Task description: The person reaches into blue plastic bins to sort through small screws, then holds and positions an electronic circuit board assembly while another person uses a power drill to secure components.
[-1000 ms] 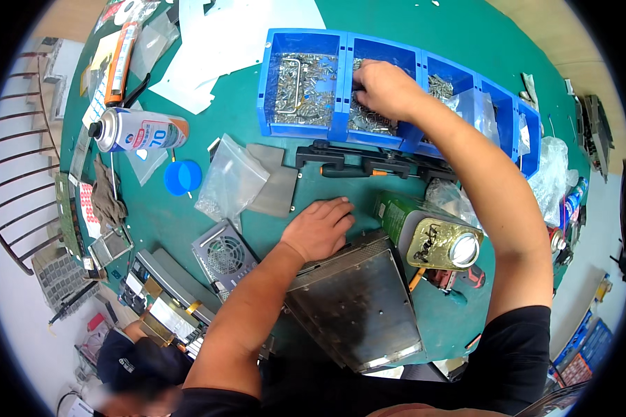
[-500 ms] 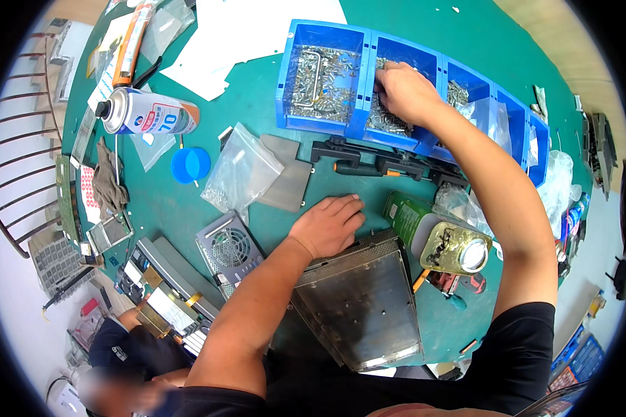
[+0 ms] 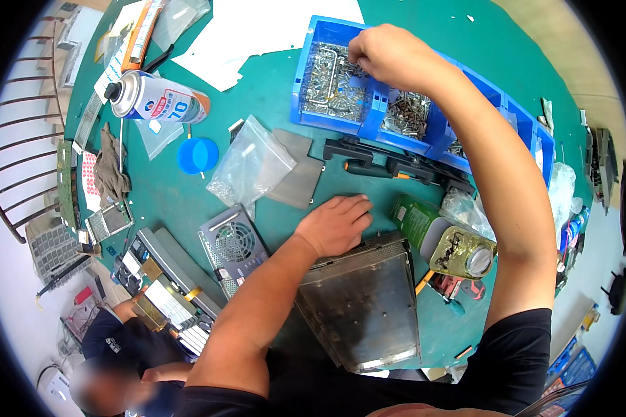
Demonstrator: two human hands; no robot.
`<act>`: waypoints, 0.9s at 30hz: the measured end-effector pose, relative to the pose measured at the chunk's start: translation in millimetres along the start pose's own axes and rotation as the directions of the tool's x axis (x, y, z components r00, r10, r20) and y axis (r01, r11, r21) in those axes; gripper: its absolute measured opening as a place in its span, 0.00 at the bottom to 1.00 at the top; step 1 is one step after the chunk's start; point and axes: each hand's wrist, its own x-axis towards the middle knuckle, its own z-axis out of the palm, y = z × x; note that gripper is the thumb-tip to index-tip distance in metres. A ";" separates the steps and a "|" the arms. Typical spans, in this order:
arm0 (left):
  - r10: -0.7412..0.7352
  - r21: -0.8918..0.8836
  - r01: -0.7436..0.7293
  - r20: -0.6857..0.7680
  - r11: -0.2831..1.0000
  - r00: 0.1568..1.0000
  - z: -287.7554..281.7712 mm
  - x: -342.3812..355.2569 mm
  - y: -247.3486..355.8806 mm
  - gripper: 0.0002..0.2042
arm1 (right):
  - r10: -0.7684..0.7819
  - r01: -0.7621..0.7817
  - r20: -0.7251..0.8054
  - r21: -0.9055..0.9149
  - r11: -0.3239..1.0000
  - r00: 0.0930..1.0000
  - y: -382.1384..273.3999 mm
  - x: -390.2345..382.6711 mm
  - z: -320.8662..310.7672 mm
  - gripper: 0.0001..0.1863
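Note:
My right hand (image 3: 389,54) reaches into the leftmost of a row of blue bins (image 3: 306,111) full of silvery screws (image 3: 327,87), its fingers pinched together over the screws. What it pinches is too small to make out. My left hand (image 3: 335,224) lies flat, fingers apart, on the far corner of a grey metal case (image 3: 362,306) that sits on the green mat in front of me. A black tool with an orange tip (image 3: 375,169) lies between the bins and the case.
A spray can (image 3: 156,101), a blue cap (image 3: 197,154), a clear plastic bag (image 3: 250,167) and a grey plate (image 3: 295,177) lie to the left. A fan module (image 3: 233,243) and a glass jar (image 3: 459,251) flank the case. Another person (image 3: 118,361) sits at lower left.
My right hand has moved left from the second bin to the leftmost bin. My left hand has stayed on the metal case. The view has shifted slightly.

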 end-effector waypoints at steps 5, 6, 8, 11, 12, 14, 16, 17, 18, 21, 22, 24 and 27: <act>0.006 0.006 -0.006 -0.006 1.000 1.000 3.2 -2.2 -1.2 0.19 | 0.029 0.006 0.147 -0.234 0.972 0.989 -0.6 26.0 16.2 0.15; 0.002 0.004 -0.002 -0.009 1.000 1.000 3.6 -2.3 -1.1 0.19 | 0.024 0.011 0.141 -0.239 0.971 0.990 -0.3 29.5 17.7 0.16; -0.006 -0.001 0.006 -0.015 1.000 1.000 4.3 -2.4 -0.8 0.19 | 0.014 0.019 0.128 -0.249 0.968 0.992 0.1 35.7 23.7 0.18; 0.010 0.009 -0.009 -0.030 1.000 1.000 4.5 -0.4 -0.8 0.19 | -0.163 0.137 -0.115 -0.208 0.968 0.980 14.3 28.7 44.6 0.12; 0.008 0.005 -0.008 -0.036 1.000 0.999 4.3 -0.8 -1.0 0.19 | -0.125 0.122 0.000 -0.211 0.970 0.992 10.7 29.9 41.6 0.13; 0.009 -0.002 -0.009 -0.046 1.000 0.999 4.0 -1.1 -1.5 0.18 | -0.039 0.091 0.227 -0.223 0.971 0.973 7.2 32.2 31.3 0.14; 0.002 -0.001 -0.002 -0.057 1.000 0.998 4.6 -2.8 -1.7 0.18 | 0.096 0.003 0.357 -0.267 0.964 0.929 -11.6 37.7 12.7 0.17; -0.001 0.000 0.001 -0.063 1.000 0.998 5.0 -3.9 -1.4 0.18 | 0.164 -0.038 0.417 -0.293 0.955 0.894 -17.9 40.1 8.6 0.18; 0.000 0.001 0.000 -0.064 1.000 0.998 5.0 -3.6 -1.1 0.18 | 0.072 0.022 0.342 -0.265 0.964 0.937 -15.3 40.5 11.8 0.19; 0.015 0.007 -0.014 -0.066 1.000 0.998 4.4 -0.3 -1.0 0.18 | -0.170 0.183 0.091 -0.165 0.969 0.981 -1.3 40.6 36.6 0.22; 0.018 0.009 -0.018 -0.068 1.000 0.998 4.3 0.6 -1.0 0.18 | -0.140 0.157 0.110 -0.167 0.973 0.984 1.0 38.6 43.0 0.22; 0.011 0.009 -0.010 -0.066 1.000 0.998 5.2 -1.4 -0.4 0.18 | -0.034 0.092 0.250 -0.227 0.970 0.968 -6.8 33.1 40.6 0.20; 0.001 0.007 -0.001 -0.061 1.000 0.998 5.4 -2.8 -1.4 0.18 | 0.121 0.029 0.435 -0.322 0.946 0.892 -28.0 27.1 7.0 0.18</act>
